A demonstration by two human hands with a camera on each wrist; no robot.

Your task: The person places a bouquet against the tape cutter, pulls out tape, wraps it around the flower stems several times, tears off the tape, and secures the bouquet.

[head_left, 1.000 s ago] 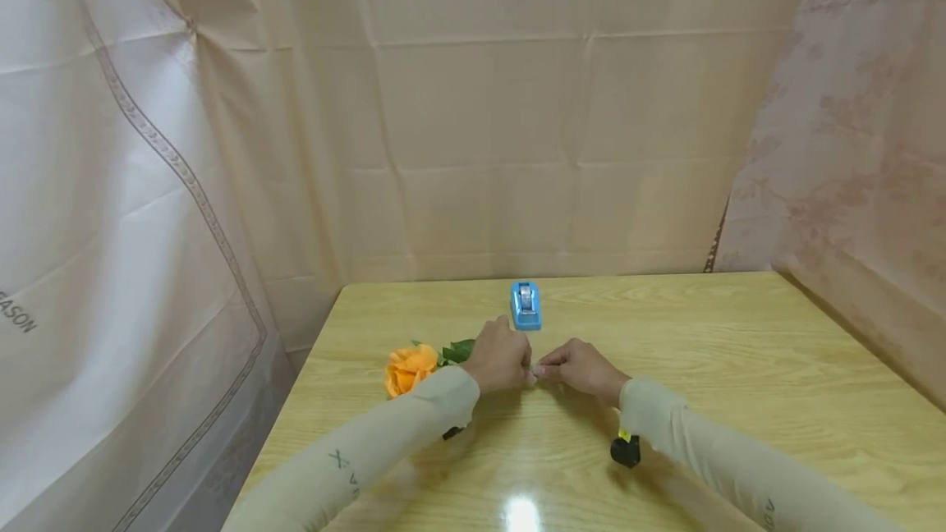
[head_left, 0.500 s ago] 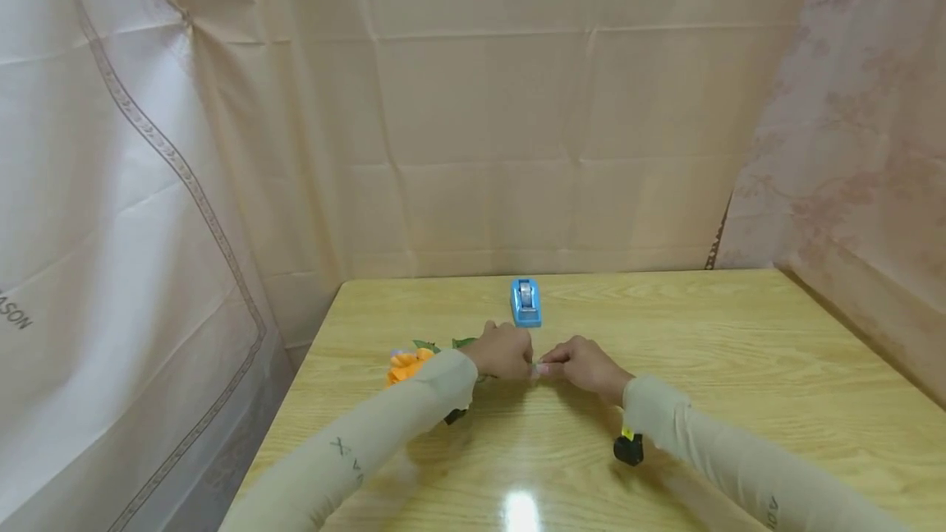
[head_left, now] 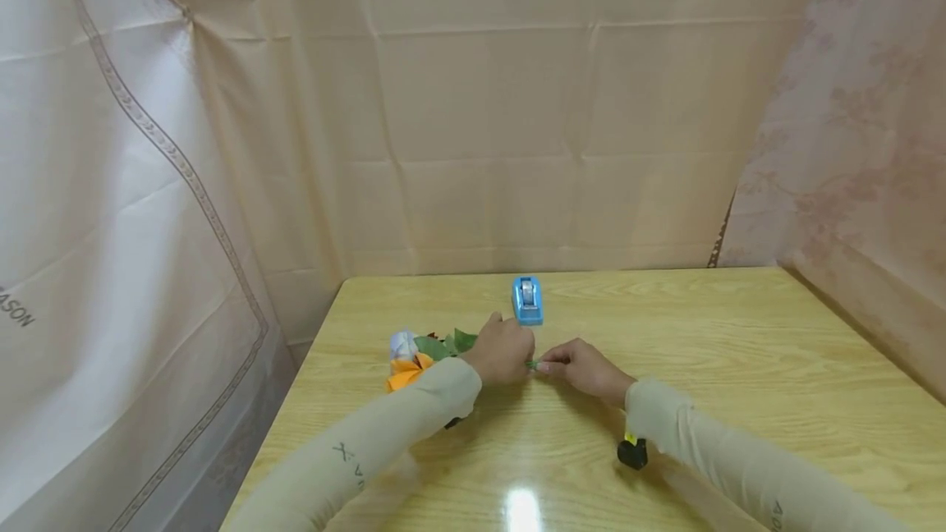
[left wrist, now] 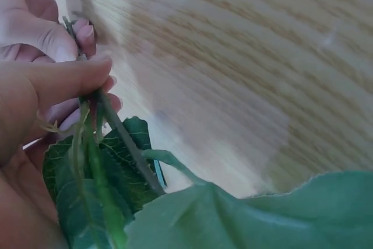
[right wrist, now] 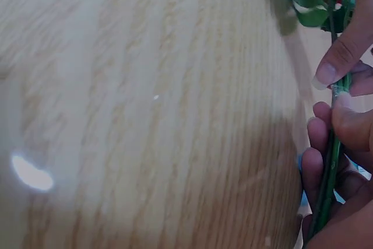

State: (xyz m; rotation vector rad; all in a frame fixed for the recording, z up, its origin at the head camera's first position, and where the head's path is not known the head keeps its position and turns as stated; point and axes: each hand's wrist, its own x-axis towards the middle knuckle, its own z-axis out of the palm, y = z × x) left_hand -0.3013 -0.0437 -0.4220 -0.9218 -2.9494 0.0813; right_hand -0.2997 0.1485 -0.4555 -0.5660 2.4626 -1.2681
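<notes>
The left hand [head_left: 506,351] and the right hand [head_left: 587,370] meet just above the table [head_left: 739,368], their fingertips close together on a thin bundle of green flower stems [right wrist: 328,182]. The left hand pinches the bundle between thumb and curled fingers; the right hand, just beside it, pinches the same stems nearer their lower ends, which run back along its curled fingers. Between the two thumbs, a pale shiny band [right wrist: 340,90] shows around the stems; what it is made of is hard to tell. On the other side of the left hand, the stems lead to green leaves [head_left: 436,346], which spread close to its wrist. Past the leaves, farther from the right hand, lie an orange flower [head_left: 403,373], partly hidden by the left sleeve [head_left: 369,442], and a pale lavender-white flower [head_left: 402,346] touching it on the far side. A small dark red bit peeks out among the leaves, too little of it visible to name. Just beyond the left hand, well within its reach, a blue tape dispenser [head_left: 528,302] stands on the table with a roll in it. Under the right wrist hangs a black device [head_left: 632,454] on a yellow strip, beside the right sleeve [head_left: 739,442]. Behind everything, beyond both hands, hangs a beige cloth [head_left: 473,105].
</notes>
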